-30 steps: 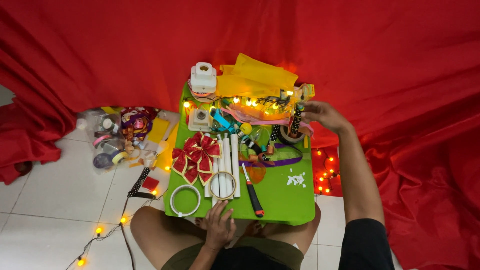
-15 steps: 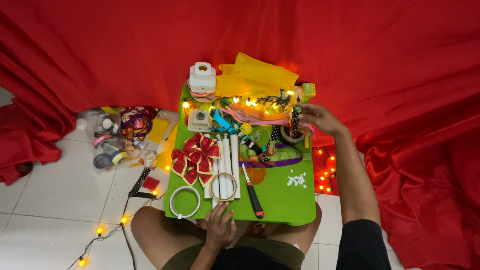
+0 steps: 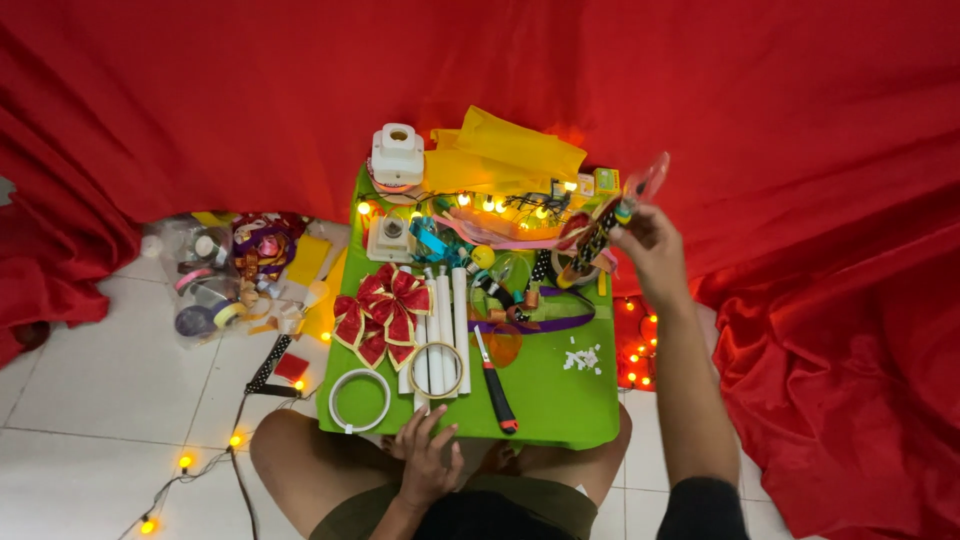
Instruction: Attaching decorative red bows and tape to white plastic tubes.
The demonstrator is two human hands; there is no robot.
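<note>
Clear packet (image 3: 640, 187) lifted in right hand (image 3: 652, 248), left hand (image 3: 428, 462) at green table (image 3: 560, 400) edge

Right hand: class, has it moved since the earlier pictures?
Yes. The right hand has lifted off the clutter beside the purple ribbon and risen toward the table's far right corner, gripping a clear packet.
</note>
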